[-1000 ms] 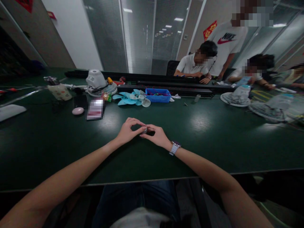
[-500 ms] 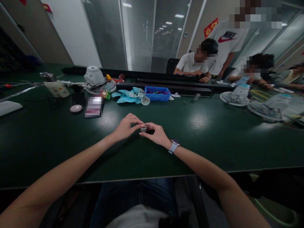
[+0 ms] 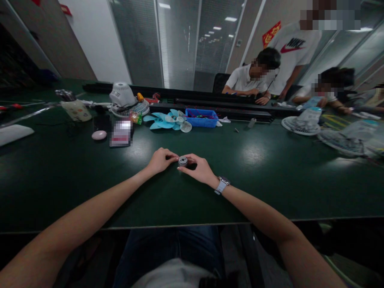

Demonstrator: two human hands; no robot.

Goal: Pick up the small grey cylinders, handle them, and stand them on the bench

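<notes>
A small round grey metal part (image 3: 183,161) with dark holes in its flat top stands on the green table, straight ahead of me. My right hand (image 3: 200,170) grips it from the right, thumb at the near side and fingers curled round the far side. At its left edge is my left hand (image 3: 163,160), with thumb and fingertips pinched together. Whether those fingertips hold something small or just touch the part's rim, I cannot tell. A wristwatch (image 3: 222,185) is strapped to my right wrist.
Light-blue fan blades (image 3: 163,121) and a blue bin (image 3: 201,119) of small parts lie beyond my hands. White fan housings (image 3: 122,96) stand left and right. A pink oval object (image 3: 99,135) sits left. Several people work across the table, including a seated person (image 3: 244,82).
My left fingers have drawn off the top of the metal part to its left side, uncovering its top face. My right hand keeps its hold. The view has shifted slightly.
</notes>
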